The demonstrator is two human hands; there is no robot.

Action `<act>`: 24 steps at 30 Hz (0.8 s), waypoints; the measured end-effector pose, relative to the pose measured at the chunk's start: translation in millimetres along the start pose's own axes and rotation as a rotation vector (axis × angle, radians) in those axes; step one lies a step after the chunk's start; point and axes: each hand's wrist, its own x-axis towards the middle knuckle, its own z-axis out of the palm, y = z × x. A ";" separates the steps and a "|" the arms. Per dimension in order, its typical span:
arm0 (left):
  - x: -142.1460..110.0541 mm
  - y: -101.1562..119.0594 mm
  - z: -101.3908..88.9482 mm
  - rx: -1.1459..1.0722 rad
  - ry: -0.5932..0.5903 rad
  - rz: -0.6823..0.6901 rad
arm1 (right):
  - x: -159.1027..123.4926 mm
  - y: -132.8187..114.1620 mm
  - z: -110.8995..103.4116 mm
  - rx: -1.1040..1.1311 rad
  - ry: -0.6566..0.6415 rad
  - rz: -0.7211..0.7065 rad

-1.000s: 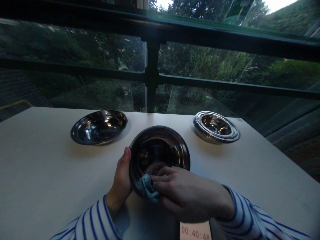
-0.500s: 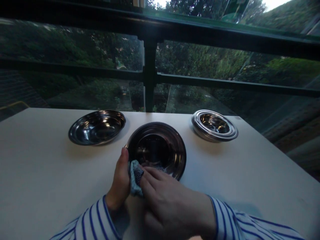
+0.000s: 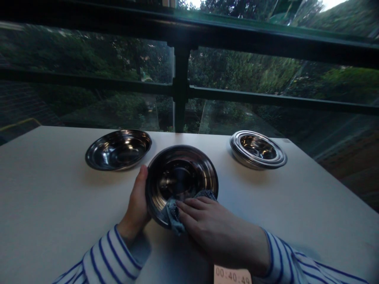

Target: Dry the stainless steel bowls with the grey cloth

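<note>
Bowl's (image 3: pixel 181 177) near rim hidden by cloth (image 3: pixel 173 213), right hand (image 3: pixel 213 230).

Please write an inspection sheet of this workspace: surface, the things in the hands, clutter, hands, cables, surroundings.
Surface: white table, bare where visible.
Things in hand: steel bowl, tilted toward the person, near rim lifted; blue-grey cloth pressed on its near rim.
Clutter: single steel bowl at back left; stack of steel bowls at back right; both stand apart from the held bowl.
Hands: left hand grips the bowl's left edge; right hand holds the cloth against the bowl.
Cables: nothing seen.
Surroundings: dark railing with glass panels behind the table, trees beyond; dim light.
</note>
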 end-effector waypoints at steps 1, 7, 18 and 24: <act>-0.2 1.1 0.7 -0.006 0.000 0.008 | 1.8 -0.7 1.7 0.008 0.005 -0.027; -8.3 -3.1 3.2 -0.037 -0.063 -0.041 | 10.2 -1.8 8.7 0.029 0.085 -0.027; -18.0 -12.9 5.1 -0.004 -0.021 -0.030 | 18.9 -9.9 21.1 0.186 0.227 -0.004; -10.7 -8.5 6.1 -0.077 -0.030 -0.007 | 6.0 5.0 4.4 0.070 0.080 0.042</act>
